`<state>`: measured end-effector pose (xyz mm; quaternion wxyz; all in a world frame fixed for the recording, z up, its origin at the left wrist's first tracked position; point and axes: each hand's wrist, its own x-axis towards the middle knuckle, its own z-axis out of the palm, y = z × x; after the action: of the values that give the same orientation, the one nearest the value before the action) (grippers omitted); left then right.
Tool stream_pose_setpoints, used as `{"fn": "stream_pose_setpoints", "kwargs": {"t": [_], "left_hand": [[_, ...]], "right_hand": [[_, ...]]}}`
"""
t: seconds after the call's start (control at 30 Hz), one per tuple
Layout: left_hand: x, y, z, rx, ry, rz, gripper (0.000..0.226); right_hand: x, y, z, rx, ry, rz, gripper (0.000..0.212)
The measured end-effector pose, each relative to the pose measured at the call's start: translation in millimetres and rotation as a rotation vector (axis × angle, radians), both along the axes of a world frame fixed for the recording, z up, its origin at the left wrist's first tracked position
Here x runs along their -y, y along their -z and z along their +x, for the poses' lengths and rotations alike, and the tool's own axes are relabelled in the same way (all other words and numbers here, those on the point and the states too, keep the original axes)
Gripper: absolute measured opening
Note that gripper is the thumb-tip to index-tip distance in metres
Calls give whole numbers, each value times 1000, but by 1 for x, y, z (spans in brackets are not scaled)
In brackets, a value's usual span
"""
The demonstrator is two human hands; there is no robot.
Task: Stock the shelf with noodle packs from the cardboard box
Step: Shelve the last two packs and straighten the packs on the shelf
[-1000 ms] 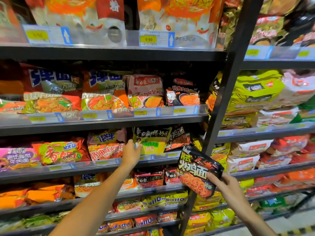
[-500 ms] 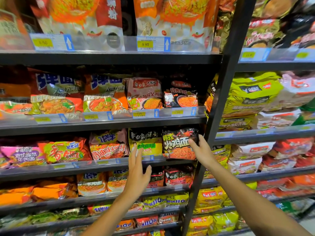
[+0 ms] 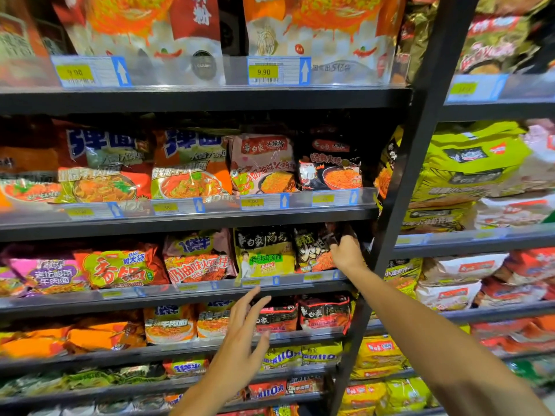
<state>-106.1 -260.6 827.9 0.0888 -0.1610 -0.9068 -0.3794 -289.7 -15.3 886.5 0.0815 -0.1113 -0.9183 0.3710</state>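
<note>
A black noodle pack (image 3: 313, 250) with orange noodles printed on it stands at the right end of the third shelf (image 3: 180, 295), next to a black and yellow pack (image 3: 264, 253). My right hand (image 3: 347, 252) grips the black pack's right edge, reaching into the shelf. My left hand (image 3: 243, 334) hovers in front of the shelf below, fingers spread and holding nothing. The cardboard box is out of view.
Dark metal shelves hold rows of noodle packs at every level, with clear price strips (image 3: 210, 205) along their fronts. A dark upright post (image 3: 420, 145) separates this bay from the one on the right, stacked with green, white and red multipacks (image 3: 468, 163).
My right hand has carried the black pack up from the post and set it into the third shelf's right end. My left hand has left the yellow pack and dropped lower.
</note>
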Motion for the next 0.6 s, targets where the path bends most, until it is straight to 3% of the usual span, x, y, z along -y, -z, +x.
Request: {"fn": "stream_pose_setpoints", "kwargs": {"t": [0.17, 0.3, 0.37, 0.47, 0.6], "left_hand": [[-8, -3, -31, -87, 26, -181, 61], [-19, -4, -72, -112, -1, -343, 62], [-22, -3, -92, -145, -32, -446, 63], [-23, 1, -112, -115, -102, -573, 66], [-19, 10, -125, -116, -149, -637, 68]], "right_hand": [[17, 25, 18, -185, 50, 90, 18], [18, 48, 43, -352, -63, 165, 58], [17, 60, 57, -437, -188, 241, 63], [17, 77, 66, -402, -326, 391, 59], [19, 86, 57, -239, -316, 561, 57]]}}
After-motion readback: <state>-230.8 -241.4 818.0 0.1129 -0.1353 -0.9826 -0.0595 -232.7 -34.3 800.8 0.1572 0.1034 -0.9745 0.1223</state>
